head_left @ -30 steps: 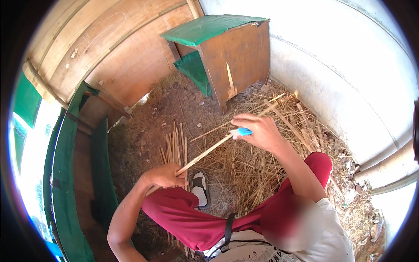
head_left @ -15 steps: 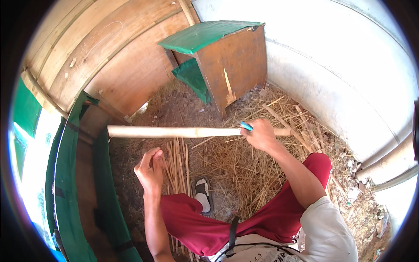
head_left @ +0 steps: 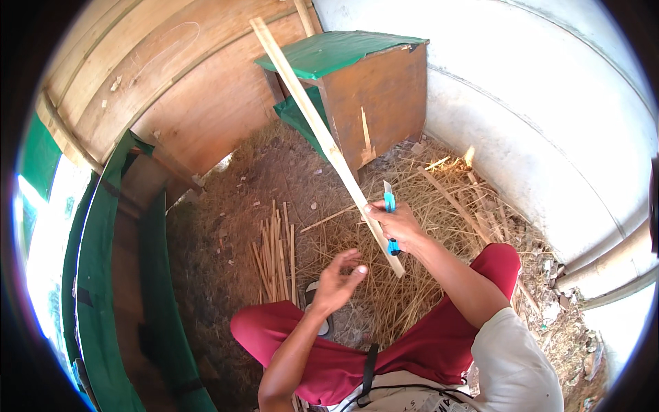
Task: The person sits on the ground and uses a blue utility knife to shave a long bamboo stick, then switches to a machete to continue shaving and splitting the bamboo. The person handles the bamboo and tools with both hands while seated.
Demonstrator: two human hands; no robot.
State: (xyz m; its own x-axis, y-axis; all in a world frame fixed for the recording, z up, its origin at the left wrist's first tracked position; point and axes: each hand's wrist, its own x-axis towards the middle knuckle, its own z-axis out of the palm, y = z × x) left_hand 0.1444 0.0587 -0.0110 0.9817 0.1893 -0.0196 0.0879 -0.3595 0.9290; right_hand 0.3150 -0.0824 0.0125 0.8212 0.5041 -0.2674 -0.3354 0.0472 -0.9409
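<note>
The right hand (head_left: 398, 225) is closed around a long pale strip (head_left: 324, 134) and a blue cutter (head_left: 390, 201) together; the cutter stands nearly upright against the strip, its blade bared at the top; the strip slants from the upper left, where its far end passes in front of the green-topped wooden cabinet (head_left: 384, 103), down to its near end just below the right hand, over the heap of straw-coloured shavings (head_left: 405, 288).

The left hand (head_left: 338, 281) is released, fingers loosely bent and thumb apart, near the strip's lower end yet clear of it; on the ground beyond, to its left, lies a bundle of thin strips (head_left: 276, 254).

As for writing, the pale shirt (head_left: 518, 364) bears dark printed lettering at the lower edge, only partly in view, above the red trousers (head_left: 439, 350) in the picture; on the plywood wall (head_left: 206, 123), upper left, a faint looping line (head_left: 198, 26) is drawn, with fainter marks beside it too indistinct to make out.
</note>
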